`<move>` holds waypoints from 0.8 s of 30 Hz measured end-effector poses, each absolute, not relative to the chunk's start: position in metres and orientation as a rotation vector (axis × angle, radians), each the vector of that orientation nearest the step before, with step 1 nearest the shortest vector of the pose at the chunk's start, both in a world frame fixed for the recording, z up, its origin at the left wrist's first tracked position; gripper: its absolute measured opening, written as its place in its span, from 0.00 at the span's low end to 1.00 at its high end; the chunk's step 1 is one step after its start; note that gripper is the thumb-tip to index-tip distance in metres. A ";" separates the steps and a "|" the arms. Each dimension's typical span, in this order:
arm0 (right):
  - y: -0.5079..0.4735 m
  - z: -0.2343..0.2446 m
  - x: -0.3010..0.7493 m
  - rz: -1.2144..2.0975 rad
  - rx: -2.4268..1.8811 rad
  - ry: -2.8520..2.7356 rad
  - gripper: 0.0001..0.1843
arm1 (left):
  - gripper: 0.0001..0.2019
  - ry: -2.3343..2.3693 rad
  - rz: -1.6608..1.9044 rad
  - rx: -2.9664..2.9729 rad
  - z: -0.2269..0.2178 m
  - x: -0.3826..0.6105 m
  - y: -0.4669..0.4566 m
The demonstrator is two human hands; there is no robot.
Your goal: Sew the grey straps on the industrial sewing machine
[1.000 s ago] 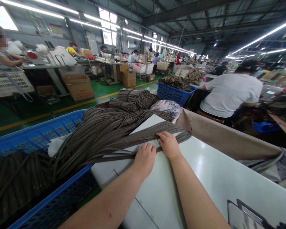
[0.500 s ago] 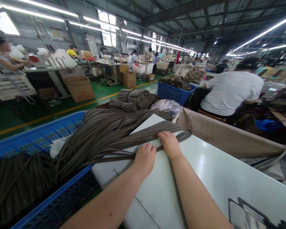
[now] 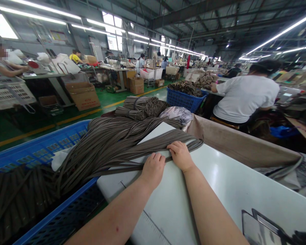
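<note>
A thick bundle of long grey-brown fabric strips (image 3: 112, 139) drapes from a blue plastic basket (image 3: 66, 200) onto a white tabletop (image 3: 214, 190). At the bundle's near edge, my left hand (image 3: 154, 168) has its fingers curled over a strip that runs along the table. Just to its right, my right hand (image 3: 180, 154) is closed on the same strip, close to where the bundle loops back. My fingertips hide part of the strip, and both wrists rest low over the table.
Tied strip bundles (image 3: 140, 107) lie beyond the table, beside a plastic bag (image 3: 177, 114). A beige cloth-sided bin (image 3: 239, 139) runs along the right. A co-worker in a white shirt (image 3: 244, 97) sits past it, near another blue basket (image 3: 185, 98). Ruler marks line the table's left edge.
The view has shifted very slightly. Both hands keep nearly the same places on the strip, and the bundle lies as before.
</note>
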State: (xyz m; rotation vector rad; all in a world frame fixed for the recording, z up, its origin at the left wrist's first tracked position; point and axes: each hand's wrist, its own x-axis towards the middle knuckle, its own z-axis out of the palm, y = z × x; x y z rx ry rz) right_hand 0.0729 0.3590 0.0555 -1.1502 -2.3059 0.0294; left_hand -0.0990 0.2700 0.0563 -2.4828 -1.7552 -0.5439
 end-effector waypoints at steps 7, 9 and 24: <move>0.362 0.053 0.079 0.161 -1.060 -2.303 0.14 | 0.06 -1.785 -0.574 -2.449 0.061 -0.099 0.268; 0.363 0.052 0.081 0.198 -1.036 -2.297 0.15 | 0.09 -1.784 -0.600 -2.425 0.061 -0.100 0.267; 0.359 0.056 0.082 0.339 -0.952 -2.278 0.12 | 0.11 -1.870 -0.551 -2.377 0.061 -0.099 0.267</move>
